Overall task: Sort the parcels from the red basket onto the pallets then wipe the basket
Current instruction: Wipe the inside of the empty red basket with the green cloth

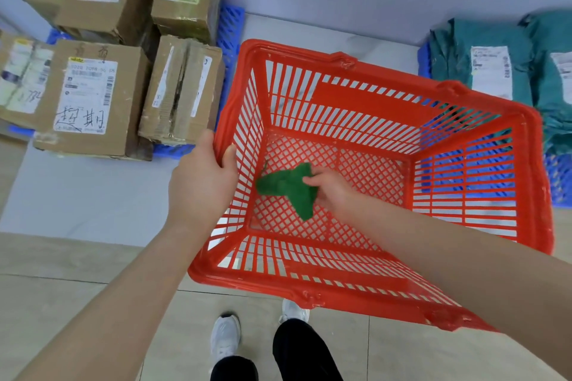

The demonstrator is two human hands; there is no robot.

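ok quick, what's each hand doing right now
Left hand: grips the rim of the red basket, thumb hooked over it.
Right hand: inside the basket, holds the green cloth against the bottom.

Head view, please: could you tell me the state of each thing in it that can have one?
red basket: holds no parcels, only the cloth.
green cloth: crumpled, on the basket floor.
left hand: grips the basket's rim.
right hand: holds the cloth.
cardboard boxes: closed, stacked on the left blue pallet.
teal mailer bags: lying labels up on the right blue pallet.
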